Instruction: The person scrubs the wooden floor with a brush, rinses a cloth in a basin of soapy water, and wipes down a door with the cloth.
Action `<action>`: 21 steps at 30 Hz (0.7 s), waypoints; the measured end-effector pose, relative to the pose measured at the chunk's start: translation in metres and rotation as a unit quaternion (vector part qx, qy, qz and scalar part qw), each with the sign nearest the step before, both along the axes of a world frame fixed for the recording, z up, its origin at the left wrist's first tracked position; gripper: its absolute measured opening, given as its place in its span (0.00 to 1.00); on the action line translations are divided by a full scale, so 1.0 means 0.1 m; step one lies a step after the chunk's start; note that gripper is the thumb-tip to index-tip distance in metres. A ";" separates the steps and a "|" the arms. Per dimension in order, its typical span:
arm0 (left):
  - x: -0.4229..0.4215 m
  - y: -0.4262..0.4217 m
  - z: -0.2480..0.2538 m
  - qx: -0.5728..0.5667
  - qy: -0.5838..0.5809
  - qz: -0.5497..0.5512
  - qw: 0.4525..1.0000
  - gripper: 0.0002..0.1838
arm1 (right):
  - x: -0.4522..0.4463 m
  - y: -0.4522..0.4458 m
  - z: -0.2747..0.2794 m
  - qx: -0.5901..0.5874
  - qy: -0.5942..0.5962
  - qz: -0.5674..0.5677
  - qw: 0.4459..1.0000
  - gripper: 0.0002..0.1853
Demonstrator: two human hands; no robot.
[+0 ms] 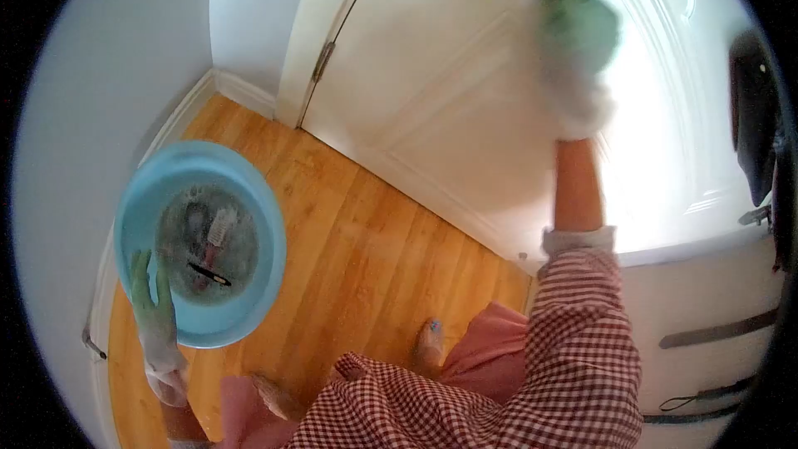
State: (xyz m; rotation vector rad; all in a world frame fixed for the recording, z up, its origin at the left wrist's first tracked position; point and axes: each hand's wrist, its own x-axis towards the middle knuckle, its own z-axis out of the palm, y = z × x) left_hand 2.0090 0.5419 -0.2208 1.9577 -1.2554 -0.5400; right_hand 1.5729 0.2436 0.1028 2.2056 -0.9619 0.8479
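Note:
My left hand [155, 309], in a green and white glove, is at the lower left rim of a light blue basin [264, 241], its fingers apart. Inside the basin is murky, sudsy water with a white-bristled brush [220, 227] and a dark, slim item [209, 273]. My right hand [578, 58], gloved too, is raised in front of the white panelled door [453, 108]. Motion blurs it, and a green patch covers the finger area; whether that is glove or a cloth cannot be made out.
Wooden floor [332, 233] lies between basin and door. A metal hinge [322, 61] sits on the door's left edge. Dark items [752, 116] and straps [719, 329] hang at the far right. A small doorstop [94, 344] juts from the left baseboard. My feet are near the bottom.

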 end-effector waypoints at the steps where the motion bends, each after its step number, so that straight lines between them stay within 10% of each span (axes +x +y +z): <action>1: -0.03 -0.04 0.06 -0.002 0.007 -0.003 1.000 0.25 | -0.17 -0.10 -0.38 -0.021 0.107 -0.087 0.990 0.16; 7: 0.05 0.20 0.15 0.022 -0.010 0.001 1.000 0.25 | -0.43 -0.25 -3.54 0.243 0.376 -0.117 0.886 0.11; 10: 0.19 0.39 0.16 0.028 -0.005 0.004 1.000 0.25 | -0.48 -0.14 -3.78 0.240 0.374 -0.006 0.896 0.07; 17: 0.28 0.10 -0.06 -0.021 -0.018 -0.058 0.998 0.25 | -0.11 -0.02 -0.70 -0.002 0.290 -0.016 0.957 0.07; 21: -0.29 -0.28 0.54 -0.066 0.090 -0.040 0.993 0.26 | -0.40 -0.06 -0.07 0.000 0.369 -0.017 0.929 0.08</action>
